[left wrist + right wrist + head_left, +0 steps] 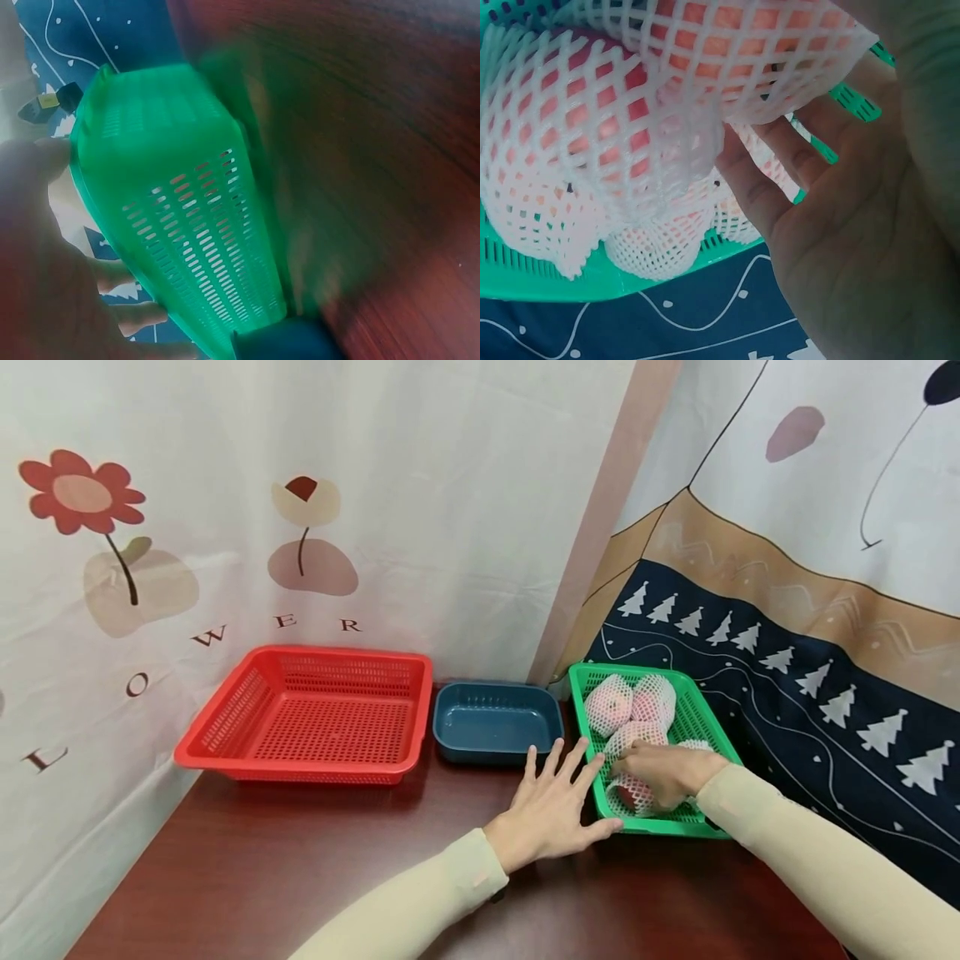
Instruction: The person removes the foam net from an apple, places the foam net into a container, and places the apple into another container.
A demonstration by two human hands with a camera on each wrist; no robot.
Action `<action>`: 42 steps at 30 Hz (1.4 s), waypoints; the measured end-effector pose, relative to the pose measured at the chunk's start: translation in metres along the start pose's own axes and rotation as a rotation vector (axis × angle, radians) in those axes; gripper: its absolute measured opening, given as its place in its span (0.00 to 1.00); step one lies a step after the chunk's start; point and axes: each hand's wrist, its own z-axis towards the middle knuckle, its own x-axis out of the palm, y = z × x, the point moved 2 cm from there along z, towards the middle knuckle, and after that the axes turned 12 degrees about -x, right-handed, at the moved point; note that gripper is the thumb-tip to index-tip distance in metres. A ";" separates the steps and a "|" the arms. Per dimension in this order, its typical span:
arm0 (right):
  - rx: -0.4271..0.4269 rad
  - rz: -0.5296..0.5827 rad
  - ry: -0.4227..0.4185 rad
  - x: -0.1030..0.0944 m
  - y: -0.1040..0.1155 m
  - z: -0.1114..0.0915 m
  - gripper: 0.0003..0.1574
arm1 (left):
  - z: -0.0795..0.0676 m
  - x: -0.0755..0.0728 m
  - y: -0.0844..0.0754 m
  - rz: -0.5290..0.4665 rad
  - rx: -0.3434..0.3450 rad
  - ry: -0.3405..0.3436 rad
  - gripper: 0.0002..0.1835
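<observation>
Several pink-red fruits [609, 705] in white foam nets lie inside a green basket [705, 714]. My right hand [667, 770] reaches down into this basket. In the right wrist view, the fingers of my right hand [840, 202] curve in behind a netted fruit [757, 52] and hold it, their tips hidden by the net. Another netted fruit [592, 127] lies beside it. Spread wide, my left hand [546, 814] is at the basket's left side and holds nothing. The left wrist view has its fingers [135, 319] along the rim of the green basket [165, 165].
A red basket [330, 722] stands at the back left of the brown table [300, 852]. Between the two baskets sits a dark blue tray [498, 727]. A printed curtain [450, 510] hangs right behind them, with a dark blue part [795, 727] at the right.
</observation>
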 end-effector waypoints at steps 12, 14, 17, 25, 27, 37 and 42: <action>-0.015 0.024 -0.008 0.000 -0.005 0.004 0.45 | 0.001 0.000 0.001 0.020 -0.007 0.012 0.58; -0.019 0.029 -0.012 0.001 -0.006 0.004 0.45 | 0.001 0.000 0.001 0.019 -0.005 0.014 0.58; -0.013 0.058 -0.019 0.002 -0.008 0.005 0.46 | 0.000 0.001 0.002 0.015 -0.001 0.010 0.57; -0.001 0.130 -0.094 -0.001 -0.009 0.004 0.48 | 0.000 0.003 0.002 0.009 -0.001 0.007 0.57; 0.002 0.154 -0.123 -0.003 -0.009 0.003 0.48 | 0.000 0.003 0.003 0.012 -0.004 0.005 0.57; -0.016 0.192 -0.228 -0.015 -0.009 -0.006 0.49 | 0.001 0.004 0.004 0.007 -0.008 -0.002 0.57; -0.015 0.213 -0.281 -0.017 -0.011 -0.012 0.50 | 0.001 0.004 0.003 0.008 -0.007 -0.002 0.58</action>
